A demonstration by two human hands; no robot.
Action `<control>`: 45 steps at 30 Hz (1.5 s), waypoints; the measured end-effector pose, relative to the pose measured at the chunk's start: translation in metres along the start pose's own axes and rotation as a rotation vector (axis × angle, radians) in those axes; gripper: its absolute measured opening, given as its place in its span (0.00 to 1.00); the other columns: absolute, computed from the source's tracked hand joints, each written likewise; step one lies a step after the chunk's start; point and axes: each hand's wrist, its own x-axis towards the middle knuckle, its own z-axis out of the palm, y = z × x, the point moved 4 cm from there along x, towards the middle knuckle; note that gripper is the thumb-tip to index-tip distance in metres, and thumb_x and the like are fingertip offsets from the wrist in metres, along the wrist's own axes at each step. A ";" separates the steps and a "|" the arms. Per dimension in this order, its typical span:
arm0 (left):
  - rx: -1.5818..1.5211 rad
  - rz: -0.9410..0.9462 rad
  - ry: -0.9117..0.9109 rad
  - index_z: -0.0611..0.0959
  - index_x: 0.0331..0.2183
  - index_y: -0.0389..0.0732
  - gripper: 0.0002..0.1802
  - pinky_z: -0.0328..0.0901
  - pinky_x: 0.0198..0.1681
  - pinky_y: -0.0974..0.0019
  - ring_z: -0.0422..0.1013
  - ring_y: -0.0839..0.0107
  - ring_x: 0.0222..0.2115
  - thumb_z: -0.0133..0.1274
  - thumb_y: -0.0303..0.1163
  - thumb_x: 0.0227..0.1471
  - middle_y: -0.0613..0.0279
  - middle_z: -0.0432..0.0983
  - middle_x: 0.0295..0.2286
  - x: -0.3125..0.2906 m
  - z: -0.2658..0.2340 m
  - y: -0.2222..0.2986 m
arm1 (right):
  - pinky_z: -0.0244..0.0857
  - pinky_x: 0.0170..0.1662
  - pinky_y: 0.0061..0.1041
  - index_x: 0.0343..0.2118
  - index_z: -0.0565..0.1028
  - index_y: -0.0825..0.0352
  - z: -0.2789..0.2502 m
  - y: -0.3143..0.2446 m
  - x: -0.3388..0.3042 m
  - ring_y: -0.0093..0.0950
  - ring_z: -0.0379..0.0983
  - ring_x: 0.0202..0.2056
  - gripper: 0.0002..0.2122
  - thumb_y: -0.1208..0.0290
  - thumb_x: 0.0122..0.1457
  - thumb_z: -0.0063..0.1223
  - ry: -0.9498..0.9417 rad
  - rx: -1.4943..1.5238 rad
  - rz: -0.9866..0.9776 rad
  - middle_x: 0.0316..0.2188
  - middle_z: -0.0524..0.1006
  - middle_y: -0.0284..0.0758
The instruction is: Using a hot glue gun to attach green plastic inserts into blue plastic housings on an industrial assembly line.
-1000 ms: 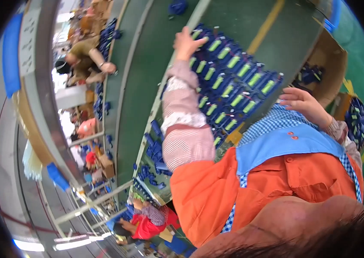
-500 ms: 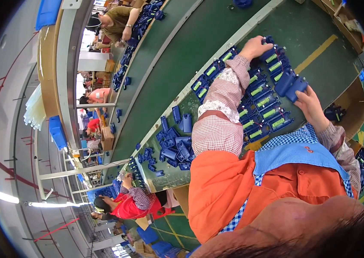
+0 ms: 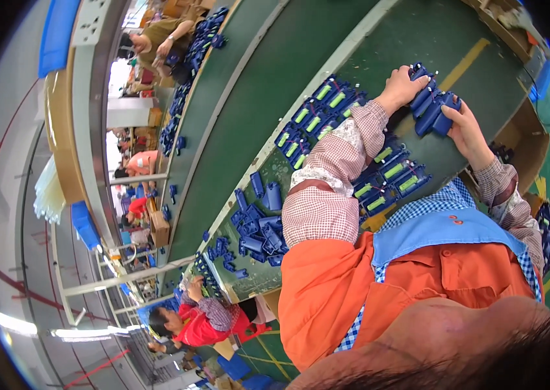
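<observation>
A row of blue plastic housings (image 3: 428, 109) sits between my two hands at the far right of the green worktable (image 3: 411, 32). My left hand (image 3: 403, 90) closes on the far end of the row, fingers over its edge. At the near end, my right hand (image 3: 464, 127) grips the housings with its thumb on top. Whether the row is lifted or rests on the table, I cannot tell. Nearer to me lie more open blue housings (image 3: 397, 172) with green cylindrical cells and thin wires. Another group of cell-filled housings (image 3: 314, 120) lies beyond my left forearm, which hides part of the table.
Loose blue shells (image 3: 258, 227) are heaped left of my left arm. A green conveyor (image 3: 268, 78) runs along the far side behind a raised pale rail (image 3: 346, 55). A cardboard box (image 3: 527, 146) stands at the right edge. A co-worker in red (image 3: 213, 318) sits at left.
My left hand has come nearer and to the right, and my right hand has moved slightly away from me. The row with green cells between them now shows mostly blue surfaces.
</observation>
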 end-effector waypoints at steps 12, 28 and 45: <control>0.051 0.276 -0.230 0.73 0.41 0.31 0.32 0.63 0.48 0.50 0.68 0.45 0.43 0.58 0.49 0.44 0.37 0.69 0.40 -0.036 0.137 0.186 | 0.64 0.55 0.37 0.60 0.59 0.66 -0.176 -0.088 -0.124 0.31 0.68 0.53 0.30 0.68 0.55 0.55 0.203 0.005 -0.126 0.54 0.67 0.37; 0.337 0.156 0.441 0.71 0.49 0.33 0.34 0.70 0.39 0.64 0.74 0.64 0.36 0.63 0.33 0.40 0.48 0.73 0.41 -0.043 -0.141 0.067 | 0.61 0.55 0.28 0.57 0.63 0.69 -0.132 -0.087 -0.118 0.31 0.68 0.51 0.25 0.73 0.55 0.52 0.097 -0.650 -0.107 0.50 0.71 0.41; 0.621 -0.249 0.068 0.67 0.55 0.41 0.50 0.55 0.54 0.45 0.67 0.52 0.50 0.65 0.55 0.33 0.43 0.70 0.47 -0.042 -0.157 -0.053 | 0.65 0.54 0.29 0.56 0.59 0.70 0.044 0.034 -0.089 0.30 0.70 0.50 0.23 0.74 0.59 0.50 -0.284 -0.081 0.533 0.51 0.69 0.39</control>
